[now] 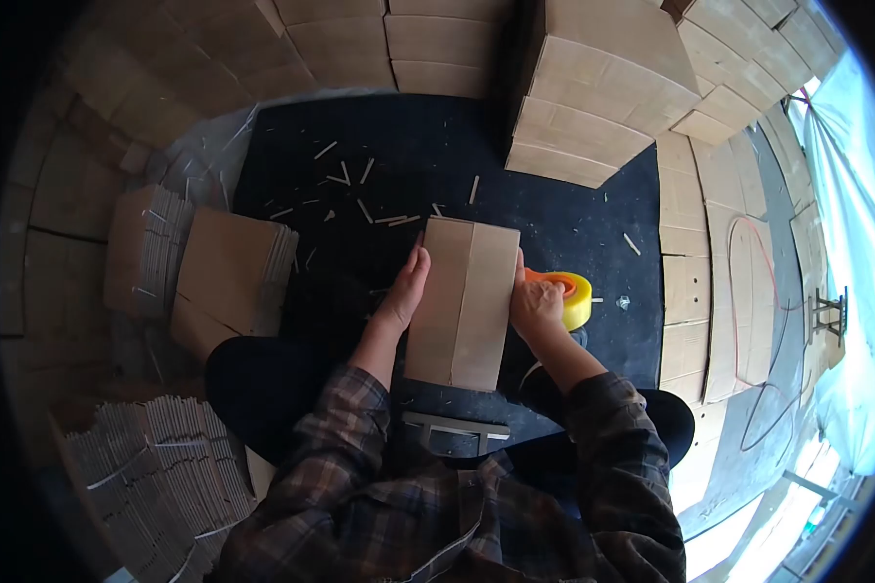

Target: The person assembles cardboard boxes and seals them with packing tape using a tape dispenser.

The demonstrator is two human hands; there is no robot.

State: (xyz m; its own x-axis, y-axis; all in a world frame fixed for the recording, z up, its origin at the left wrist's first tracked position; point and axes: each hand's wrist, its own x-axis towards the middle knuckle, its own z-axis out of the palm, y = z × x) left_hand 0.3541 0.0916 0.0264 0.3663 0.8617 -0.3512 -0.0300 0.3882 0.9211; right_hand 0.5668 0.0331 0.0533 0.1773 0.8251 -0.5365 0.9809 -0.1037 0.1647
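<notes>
A closed brown cardboard box (447,301) stands between my hands, with a seam running lengthwise down its top face. My left hand (405,291) presses against the box's left side, fingers together and stretched along it. At the right side, my right hand (540,306) is closed round an orange tape dispenser (546,279) carrying a roll of yellowish tape (578,301). Its fingers touch the box's right edge. Part of the dispenser is hidden behind that hand and the box.
Bundles of flattened cartons (228,267) lie at the left, with a strapped stack (165,476) at the lower left. Tall box stacks (593,97) stand at the back. Cardboard strips (365,209) litter the dark mat (593,223). A red cord (734,291) lies at the right.
</notes>
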